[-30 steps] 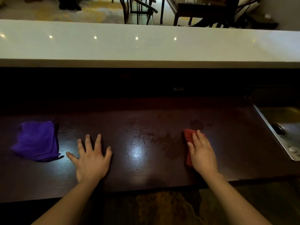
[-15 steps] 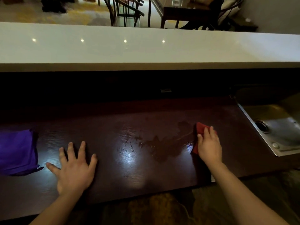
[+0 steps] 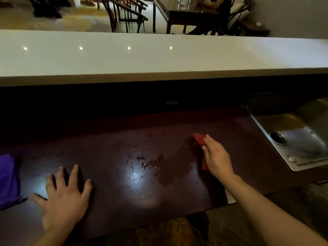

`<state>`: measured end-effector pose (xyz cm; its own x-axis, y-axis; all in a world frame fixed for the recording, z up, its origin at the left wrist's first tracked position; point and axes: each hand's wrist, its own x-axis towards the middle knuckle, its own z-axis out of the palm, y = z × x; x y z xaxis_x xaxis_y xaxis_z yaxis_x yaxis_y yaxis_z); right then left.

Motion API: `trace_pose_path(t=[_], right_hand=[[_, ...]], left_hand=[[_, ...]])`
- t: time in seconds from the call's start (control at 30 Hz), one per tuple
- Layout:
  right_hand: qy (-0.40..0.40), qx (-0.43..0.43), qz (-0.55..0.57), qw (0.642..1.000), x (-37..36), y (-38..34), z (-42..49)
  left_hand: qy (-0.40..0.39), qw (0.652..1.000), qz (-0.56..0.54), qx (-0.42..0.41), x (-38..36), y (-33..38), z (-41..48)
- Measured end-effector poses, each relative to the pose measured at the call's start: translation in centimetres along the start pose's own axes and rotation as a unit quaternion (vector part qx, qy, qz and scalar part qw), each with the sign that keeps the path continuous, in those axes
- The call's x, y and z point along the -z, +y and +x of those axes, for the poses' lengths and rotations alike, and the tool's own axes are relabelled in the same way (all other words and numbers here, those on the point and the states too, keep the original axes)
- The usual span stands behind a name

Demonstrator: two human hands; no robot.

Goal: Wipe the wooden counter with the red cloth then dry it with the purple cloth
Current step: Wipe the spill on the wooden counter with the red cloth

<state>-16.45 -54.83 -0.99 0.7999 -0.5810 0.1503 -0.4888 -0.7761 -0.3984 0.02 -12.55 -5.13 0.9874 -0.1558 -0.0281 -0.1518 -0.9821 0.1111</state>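
The dark wooden counter runs across the head view, with a wet smear at its middle. My right hand presses flat on the red cloth, which lies on the counter at the right end of the smear and is mostly hidden under the fingers. My left hand rests flat on the wood with fingers spread, holding nothing. The purple cloth lies crumpled at the far left edge, a short way left of my left hand.
A steel sink is set into the counter at the right. A raised white ledge runs along the back. Beyond it stand chairs and a table with a seated person.
My right hand has slid the red cloth to the right and farther back, leaving a longer wet trail. The view has shifted right, so the purple cloth sits nearer the left edge.
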Motion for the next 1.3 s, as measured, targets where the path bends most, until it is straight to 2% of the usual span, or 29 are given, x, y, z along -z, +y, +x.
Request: trace_pose_path(t=[0.1,0.17,0.27,0.37,0.43,0.5,0.6,0.63,0.67,0.77,0.83,0.87,0.93,1.0,1.07,1.13,1.23,1.3], right_hand=[[0.020,-0.117,-0.001,0.993,-0.3,0.6,3.4],[0.006,-0.121,-0.019,0.993,-1.2,-0.4,4.6],[-0.045,0.000,0.001,0.999,-2.8,-4.0,3.8],[-0.094,0.151,0.008,0.984,-3.7,-6.1,-0.3],[-0.091,0.182,-0.004,0.979,-3.0,-4.9,-1.5],[-0.044,0.121,-0.019,0.991,-1.9,-2.4,-1.0],[0.008,-0.066,-0.029,0.997,-0.8,0.0,0.2],[0.016,-0.091,-0.035,0.995,-1.1,-0.6,-0.1],[0.011,-0.082,-0.039,0.996,-1.5,-1.6,-0.8],[-0.050,0.083,-0.032,0.995,-2.8,-4.2,-5.0],[-0.071,0.135,-0.050,0.987,-2.4,-2.8,-6.5],[-0.054,0.117,-0.061,0.990,-1.8,-1.4,-6.3],[-0.013,-0.001,-0.052,0.999,-0.5,1.6,-5.2],[0.021,-0.104,-0.059,0.993,0.0,3.2,-2.8],[0.031,-0.131,-0.061,0.989,-0.4,2.0,-1.2],[0.019,-0.079,-0.052,0.995,-1.6,-0.9,-1.3],[-0.045,0.060,-0.029,0.997,-3.2,-4.2,-4.5],[-0.058,0.099,-0.032,0.993,-3.2,-4.3,-5.7]], left_hand=[[0.001,1.000,0.003,0.005,-0.1,0.0,0.1],[-0.004,1.000,0.005,0.007,0.0,0.0,0.1],[-0.009,1.000,0.006,0.009,0.1,0.0,0.0],[-0.013,1.000,0.005,0.013,0.2,0.0,-0.1],[-0.013,1.000,0.000,0.014,0.3,0.0,0.0],[-0.014,1.000,-0.004,0.015,0.3,0.2,-0.1],[-0.014,1.000,-0.005,0.016,0.6,0.3,0.0],[-0.015,1.000,-0.007,0.017,0.6,0.3,-0.1],[-0.014,1.000,-0.006,0.017,0.6,0.4,-0.2],[-0.014,1.000,-0.005,0.017,0.9,0.5,-0.2],[-0.013,1.000,-0.004,0.019,0.8,0.4,-0.2],[-0.013,1.000,-0.004,0.019,0.8,0.4,-0.2],[-0.009,1.000,-0.002,0.013,0.6,0.4,-0.1],[-0.010,1.000,0.005,0.014,0.5,0.4,0.0],[-0.010,1.000,0.004,0.016,0.6,0.5,-0.1],[-0.002,1.000,0.003,0.015,0.6,0.6,-0.2],[-0.001,1.000,0.012,0.017,0.6,0.4,-0.2],[-0.004,1.000,0.015,0.012,0.6,0.4,-0.1]])
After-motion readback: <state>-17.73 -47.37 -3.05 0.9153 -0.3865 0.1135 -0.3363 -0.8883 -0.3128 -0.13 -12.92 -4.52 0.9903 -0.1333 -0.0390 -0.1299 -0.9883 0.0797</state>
